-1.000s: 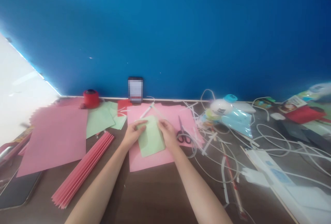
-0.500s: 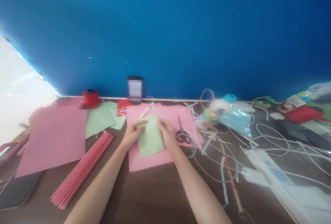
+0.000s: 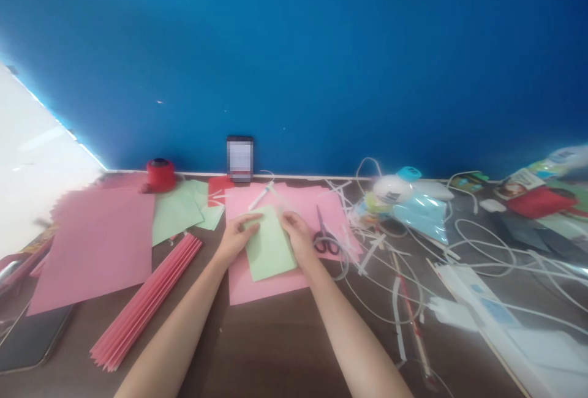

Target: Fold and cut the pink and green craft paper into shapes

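Note:
A light green sheet of paper (image 3: 270,248) is held over a pink sheet (image 3: 243,285) on the dark table. My left hand (image 3: 236,237) grips the green paper at its upper left, thumb and fingers closed on the edge. At the upper right edge, my right hand (image 3: 297,234) pinches the same paper. Just right of that hand lie black-handled scissors (image 3: 325,240), points away from me, on the pink paper. A thin white stick-like item (image 3: 261,195) lies beyond the green paper; its kind is unclear.
Left are a pleated pink paper strip (image 3: 147,300), a large pink sheet (image 3: 101,245), green sheets (image 3: 177,214) and a red round object (image 3: 160,176). A phone (image 3: 239,159) leans on the blue wall. Right lie paper scraps, tangled white cables (image 3: 482,245), a glue bottle (image 3: 392,191) and a power strip (image 3: 478,300).
The green paper's lower end has shifted slightly right and toward me. Both hands keep hold of it in nearly the same place.

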`<state>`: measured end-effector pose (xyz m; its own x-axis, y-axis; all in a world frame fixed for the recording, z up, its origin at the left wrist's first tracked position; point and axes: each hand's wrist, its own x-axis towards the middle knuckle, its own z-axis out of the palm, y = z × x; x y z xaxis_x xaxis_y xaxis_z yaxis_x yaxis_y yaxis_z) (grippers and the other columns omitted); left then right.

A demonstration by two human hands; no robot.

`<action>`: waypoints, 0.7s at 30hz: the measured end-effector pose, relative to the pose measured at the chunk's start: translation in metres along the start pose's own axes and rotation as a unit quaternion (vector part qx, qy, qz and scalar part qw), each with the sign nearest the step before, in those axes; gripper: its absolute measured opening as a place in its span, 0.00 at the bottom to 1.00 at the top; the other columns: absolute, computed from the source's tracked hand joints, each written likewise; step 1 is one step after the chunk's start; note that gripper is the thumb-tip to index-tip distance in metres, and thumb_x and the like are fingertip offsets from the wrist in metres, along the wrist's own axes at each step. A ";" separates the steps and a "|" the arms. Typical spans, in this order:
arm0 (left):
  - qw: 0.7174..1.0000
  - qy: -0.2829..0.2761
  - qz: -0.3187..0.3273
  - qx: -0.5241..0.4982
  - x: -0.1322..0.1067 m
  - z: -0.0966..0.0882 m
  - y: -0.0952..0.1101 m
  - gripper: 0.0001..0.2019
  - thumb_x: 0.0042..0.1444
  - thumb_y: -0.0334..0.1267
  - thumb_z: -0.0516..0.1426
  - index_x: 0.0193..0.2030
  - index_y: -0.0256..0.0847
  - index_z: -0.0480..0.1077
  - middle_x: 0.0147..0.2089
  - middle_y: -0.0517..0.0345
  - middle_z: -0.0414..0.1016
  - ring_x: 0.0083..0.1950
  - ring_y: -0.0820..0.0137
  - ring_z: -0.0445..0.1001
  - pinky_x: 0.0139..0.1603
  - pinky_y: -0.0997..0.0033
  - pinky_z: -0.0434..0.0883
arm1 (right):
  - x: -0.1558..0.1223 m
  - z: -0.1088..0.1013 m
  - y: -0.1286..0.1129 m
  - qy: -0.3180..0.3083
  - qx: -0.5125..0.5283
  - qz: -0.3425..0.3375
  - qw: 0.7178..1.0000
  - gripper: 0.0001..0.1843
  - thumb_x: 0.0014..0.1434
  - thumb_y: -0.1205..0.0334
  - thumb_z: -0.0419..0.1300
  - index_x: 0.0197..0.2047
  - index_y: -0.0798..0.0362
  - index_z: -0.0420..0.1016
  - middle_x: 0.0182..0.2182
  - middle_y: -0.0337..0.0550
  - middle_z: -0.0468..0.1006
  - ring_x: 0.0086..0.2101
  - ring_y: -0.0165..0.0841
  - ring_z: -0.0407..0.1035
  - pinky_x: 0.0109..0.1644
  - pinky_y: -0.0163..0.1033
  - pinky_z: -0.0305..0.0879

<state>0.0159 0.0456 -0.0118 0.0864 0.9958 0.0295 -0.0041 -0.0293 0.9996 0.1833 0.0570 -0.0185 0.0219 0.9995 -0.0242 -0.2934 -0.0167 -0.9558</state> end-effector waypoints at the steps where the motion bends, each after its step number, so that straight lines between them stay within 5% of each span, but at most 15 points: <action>1: 1.000 0.000 0.000 -0.002 0.000 0.000 0.000 0.18 0.46 0.44 0.60 0.44 0.40 0.73 0.47 0.50 0.74 0.47 0.60 0.71 0.46 0.65 0.67 | 0.000 0.000 0.000 0.000 -0.003 0.003 1.000 0.11 0.43 0.54 0.65 0.27 0.50 0.71 0.27 0.35 0.72 0.30 0.31 0.65 0.36 0.35 0.59; 21: 0.999 0.038 -0.009 -0.004 0.003 -0.003 -0.006 0.18 0.45 0.44 0.60 0.43 0.39 0.74 0.48 0.49 0.73 0.47 0.61 0.71 0.45 0.66 0.67 | 0.003 -0.003 0.003 -0.010 -0.041 -0.007 0.999 0.12 0.45 0.52 0.64 0.27 0.52 0.71 0.27 0.38 0.73 0.30 0.32 0.66 0.37 0.37 0.61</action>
<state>0.0127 0.0490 -0.0177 0.0109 0.9999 0.0119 -0.0119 -0.0118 0.9999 0.1849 0.0594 -0.0222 0.0065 1.0000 -0.0046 -0.2129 -0.0031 -0.9771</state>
